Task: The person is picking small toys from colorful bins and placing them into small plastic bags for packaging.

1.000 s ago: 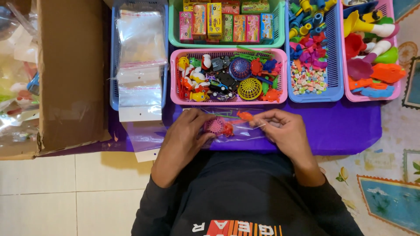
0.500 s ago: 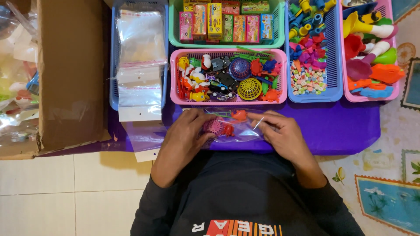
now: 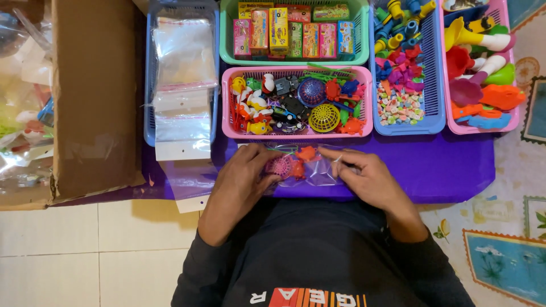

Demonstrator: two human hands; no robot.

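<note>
A clear plastic bag (image 3: 314, 173) lies on the purple mat in front of me, with a pink mesh ball (image 3: 280, 166) and small orange toys (image 3: 306, 153) inside or at its mouth. My left hand (image 3: 244, 170) grips the bag's left side, fingers curled by the pink ball. My right hand (image 3: 358, 173) pinches the bag's right edge, fingertips near an orange toy. Just beyond my hands stands a pink basket (image 3: 227, 102) full of small mixed toys.
A blue basket (image 3: 149, 74) of clear bags sits at the left, beside a brown cardboard box (image 3: 91, 96). A green basket (image 3: 225, 34) holds small boxes. Another blue basket (image 3: 435, 79) and a pink one (image 3: 512, 68) hold more toys at the right.
Both hands stayed on the bag. The orange toy shifted slightly left toward the bag's mouth, and my right fingers closed in on the bag's edge.
</note>
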